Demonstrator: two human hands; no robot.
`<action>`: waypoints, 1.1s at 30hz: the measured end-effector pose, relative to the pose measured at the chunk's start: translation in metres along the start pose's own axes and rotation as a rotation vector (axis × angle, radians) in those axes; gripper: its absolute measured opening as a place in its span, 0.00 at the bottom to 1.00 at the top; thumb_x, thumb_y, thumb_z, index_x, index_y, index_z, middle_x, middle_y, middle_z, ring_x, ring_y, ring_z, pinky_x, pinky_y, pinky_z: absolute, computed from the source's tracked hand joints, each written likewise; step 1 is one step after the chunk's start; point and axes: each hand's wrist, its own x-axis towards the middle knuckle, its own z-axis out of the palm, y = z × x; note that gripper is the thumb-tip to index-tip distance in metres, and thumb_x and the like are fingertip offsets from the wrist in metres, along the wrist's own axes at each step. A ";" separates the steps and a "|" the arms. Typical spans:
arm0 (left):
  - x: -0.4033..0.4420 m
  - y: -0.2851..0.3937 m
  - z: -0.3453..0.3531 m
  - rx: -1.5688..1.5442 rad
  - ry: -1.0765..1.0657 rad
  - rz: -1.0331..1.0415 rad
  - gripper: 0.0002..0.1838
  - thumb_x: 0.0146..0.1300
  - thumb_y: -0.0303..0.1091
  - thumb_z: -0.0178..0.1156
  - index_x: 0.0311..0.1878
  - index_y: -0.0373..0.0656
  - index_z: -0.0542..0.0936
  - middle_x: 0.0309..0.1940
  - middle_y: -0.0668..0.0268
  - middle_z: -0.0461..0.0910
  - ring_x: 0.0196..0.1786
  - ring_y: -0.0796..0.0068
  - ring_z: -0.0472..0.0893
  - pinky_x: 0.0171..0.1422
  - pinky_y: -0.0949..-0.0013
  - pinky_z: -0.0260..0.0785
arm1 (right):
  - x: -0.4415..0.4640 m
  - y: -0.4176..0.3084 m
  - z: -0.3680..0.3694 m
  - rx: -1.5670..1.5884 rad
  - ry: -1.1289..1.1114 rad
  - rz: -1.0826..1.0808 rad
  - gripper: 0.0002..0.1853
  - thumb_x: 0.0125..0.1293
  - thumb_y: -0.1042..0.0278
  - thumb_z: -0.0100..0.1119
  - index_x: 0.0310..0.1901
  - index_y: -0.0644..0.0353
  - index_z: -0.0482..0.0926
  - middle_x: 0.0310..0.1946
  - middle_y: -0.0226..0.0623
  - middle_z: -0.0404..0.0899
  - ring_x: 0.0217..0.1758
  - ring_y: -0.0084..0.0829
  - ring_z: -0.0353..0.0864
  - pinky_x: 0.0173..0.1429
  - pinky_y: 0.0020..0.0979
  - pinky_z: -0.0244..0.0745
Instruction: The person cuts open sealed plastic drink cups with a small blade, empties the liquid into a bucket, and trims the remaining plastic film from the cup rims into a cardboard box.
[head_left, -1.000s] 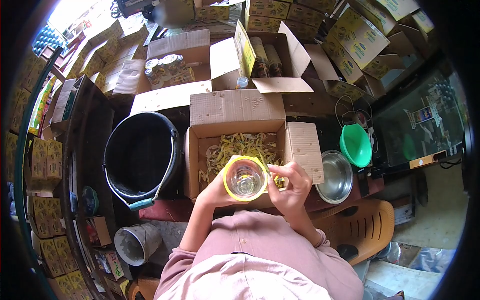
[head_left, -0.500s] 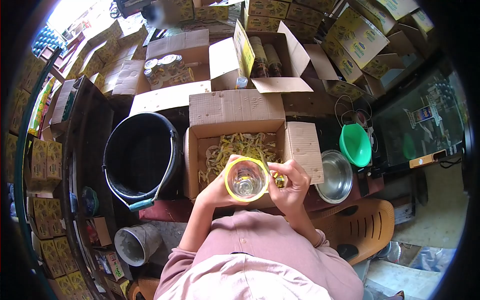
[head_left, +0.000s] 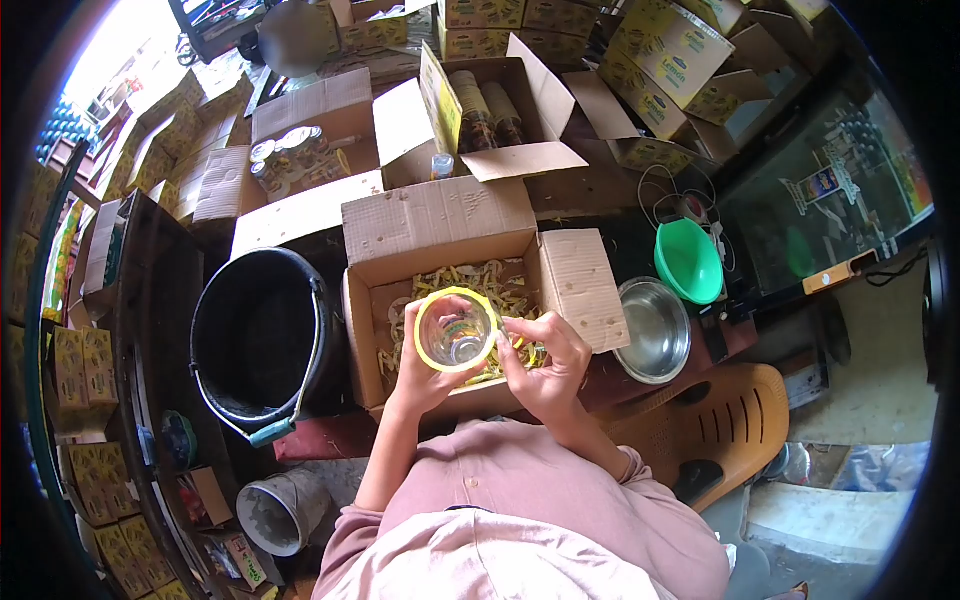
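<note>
My left hand (head_left: 425,372) is wrapped round a clear see-through cup (head_left: 462,345) with a bright yellow rim, its mouth tilted up toward me. At the cup's right edge, my right hand (head_left: 545,365) has thumb and forefinger pinched together against the rim. Whatever sits between those fingertips is too small to make out. Below both hands stands an open cardboard box (head_left: 365,335), its bottom strewn with yellow strips (head_left: 470,280) like cut trimmings.
Left of the box is a black bucket (head_left: 250,340); right are a steel bowl (head_left: 655,335) and a green basin (head_left: 688,262). Behind, one carton (head_left: 345,150) holds lidded jars and another (head_left: 545,95) stacked cups. A grey pail (head_left: 285,510) and an orange chair (head_left: 735,420) flank me.
The view has shifted, so the surroundings appear further left. The cup has tilted slightly in my left hand, and my right fingertips remain at its right edge.
</note>
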 end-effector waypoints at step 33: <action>-0.035 0.025 0.009 -0.165 -0.144 -0.182 0.35 0.43 0.27 0.65 0.56 0.39 0.61 0.50 0.62 0.68 0.56 0.71 0.68 0.61 0.64 0.61 | -0.024 -0.009 -0.013 0.105 -0.011 0.095 0.14 0.44 0.86 0.60 0.35 0.63 0.76 0.24 0.31 0.71 0.24 0.18 0.72 0.29 0.19 0.68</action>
